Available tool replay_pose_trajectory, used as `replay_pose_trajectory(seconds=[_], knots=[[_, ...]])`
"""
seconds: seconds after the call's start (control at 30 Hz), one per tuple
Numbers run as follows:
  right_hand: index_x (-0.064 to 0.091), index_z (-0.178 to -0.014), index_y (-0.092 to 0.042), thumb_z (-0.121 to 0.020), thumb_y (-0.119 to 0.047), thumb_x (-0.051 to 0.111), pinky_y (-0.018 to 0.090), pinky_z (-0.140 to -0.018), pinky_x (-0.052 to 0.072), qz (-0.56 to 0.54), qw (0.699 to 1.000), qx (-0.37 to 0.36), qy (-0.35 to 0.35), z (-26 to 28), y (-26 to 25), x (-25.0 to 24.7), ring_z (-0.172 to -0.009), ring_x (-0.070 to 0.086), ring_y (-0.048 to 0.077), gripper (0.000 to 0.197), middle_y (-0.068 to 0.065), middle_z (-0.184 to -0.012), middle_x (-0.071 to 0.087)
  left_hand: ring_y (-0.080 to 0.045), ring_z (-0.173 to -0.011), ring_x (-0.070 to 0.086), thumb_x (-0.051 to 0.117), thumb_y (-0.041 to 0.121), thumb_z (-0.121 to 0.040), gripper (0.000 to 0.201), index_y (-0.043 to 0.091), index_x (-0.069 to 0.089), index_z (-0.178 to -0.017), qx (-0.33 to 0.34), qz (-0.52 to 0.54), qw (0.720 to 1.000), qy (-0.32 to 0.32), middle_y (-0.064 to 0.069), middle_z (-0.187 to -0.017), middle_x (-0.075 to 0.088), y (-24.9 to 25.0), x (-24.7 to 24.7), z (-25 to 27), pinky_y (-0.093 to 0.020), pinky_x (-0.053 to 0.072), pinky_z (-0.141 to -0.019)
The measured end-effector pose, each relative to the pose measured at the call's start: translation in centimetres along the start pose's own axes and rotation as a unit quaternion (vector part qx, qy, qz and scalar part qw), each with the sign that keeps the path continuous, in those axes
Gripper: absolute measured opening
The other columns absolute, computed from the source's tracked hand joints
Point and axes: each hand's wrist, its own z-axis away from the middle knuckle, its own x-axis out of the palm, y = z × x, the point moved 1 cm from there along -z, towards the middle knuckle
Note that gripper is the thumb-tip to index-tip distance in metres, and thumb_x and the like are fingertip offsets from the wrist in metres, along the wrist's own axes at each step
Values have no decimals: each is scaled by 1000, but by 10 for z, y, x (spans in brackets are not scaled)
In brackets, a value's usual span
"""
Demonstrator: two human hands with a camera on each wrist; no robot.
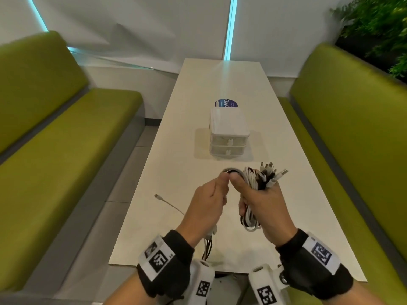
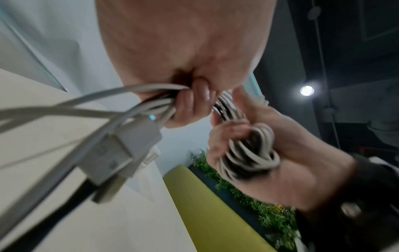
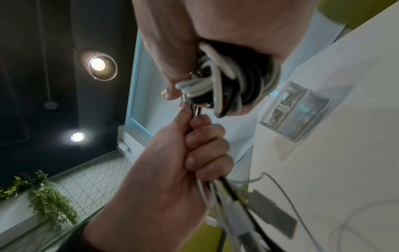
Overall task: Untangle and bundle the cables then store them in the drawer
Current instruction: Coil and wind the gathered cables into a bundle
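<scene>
cables (image 1: 253, 183) white, black | drawer unit (image 1: 229, 133) white | benches (image 1: 66, 139) olive green

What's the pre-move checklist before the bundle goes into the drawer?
1. Coiled bundle gripped in right hand: ok.
2. Loose tails held by left hand: ok, but not yet wrapped in.
3. Bundle secured with a tie: cannot tell.
4. Drawer unit open: not ok, both drawers look closed.
5. Every cable collected: not ok, a thin white cable lies on the table.
6. A free hand for the drawer: not ok.
</scene>
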Motion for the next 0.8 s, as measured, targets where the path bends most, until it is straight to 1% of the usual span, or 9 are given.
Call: replay_pose_trajectory(seconds=[0.1,0.2,0.23,0.3,0.43,0.5,0.63,0.7,0.8], knots=[[56,-75,5,-59,-59,79,48,-51,47,16,999,-16,41,-3,0,6,-50,51,30,70,28,-58,50,-10,-50,37,25,63,-95,48,34,49,-66,8,-6,1000,15,10,-57,44,-2,14,8,-31,31,-54],[57,-73,4,-57,-56,78,47,-54,51,17,999,-21,43,-1,-5,9,-52,54,25,66,18,-55,52,-11,-54,35,21,53,-101,43,46,52,-73,20,4,1000,3,4,-57,42,0,19,11,-32,31,-56],[57,-70,2,-59,-52,79,45,-54,52,12,999,-18,42,-1,-6,9,-51,55,22,59,11,-52,52,-17,-56,34,18,58,-100,45,45,53,-75,16,21,1000,-6,-7,-61,40,2,19,12,-35,30,-57],[57,-62,-7,-67,-45,80,36,-52,49,14,999,-12,41,0,-4,8,-46,54,17,45,-2,-46,50,-31,-63,29,12,79,-87,71,20,51,-81,-14,49,998,-25,-22,-69,34,0,19,12,-41,28,-61],[54,-54,-18,-70,-41,80,29,-47,41,-21,998,51,23,0,6,5,-43,49,12,38,-2,-45,49,-12,-52,47,1,88,-72,83,28,53,-93,17,-25,997,-76,7,-58,52,6,21,15,-35,41,-55],[52,-59,-13,-64,-45,82,26,-49,40,-47,996,78,-4,-1,13,3,-47,49,10,44,-3,-49,47,-7,-55,58,10,85,-78,77,24,55,-93,48,-119,987,-101,4,-64,63,16,22,15,-33,49,-56],[53,-96,18,-40,-66,86,41,-66,48,-99,993,67,-24,1,10,5,-73,42,17,106,14,-74,50,-9,-52,48,46,76,-80,52,27,40,-65,83,-300,943,-119,6,-58,48,25,25,15,-24,33,-49],[61,-96,12,-42,-63,87,49,-73,49,-131,989,58,-34,2,7,8,-86,32,16,96,23,-83,57,-10,-56,48,46,82,-74,61,21,43,-70,91,-346,927,-110,6,-62,47,24,27,15,-25,32,-52],[59,-94,-11,-46,-49,93,43,-72,44,-160,984,72,-18,0,11,8,-83,46,22,70,18,-87,55,-12,-59,48,34,87,-71,71,16,45,-77,107,-382,912,-103,5,-65,47,20,30,16,-28,34,-57]])
